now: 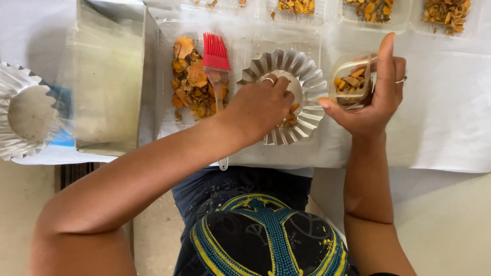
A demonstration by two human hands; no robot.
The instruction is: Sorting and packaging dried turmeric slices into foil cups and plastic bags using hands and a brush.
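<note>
Curled right hand [369, 97] cradling clear cup [352, 82]

Bright, even daylight, soft and diffuse; no hard shadows anywhere. White sheet on the worktop [450, 128] reads close to blown out, with little surface detail. Faint soft shadow under the left hand [258, 107] falls inside the fluted foil mould [307, 76]. Foil pleats catch mild specular highlights; the foil mould at far left [15, 92] shows the same sheen. Clear plastic bag [105, 76] gives hazy glare and veils what lies beneath. Centre of the frame sharp; the forearm nearest the lens is soft. Slight wide-angle stretch at the edges. Colours saturated, red brush bristles [215, 51] especially.
</note>
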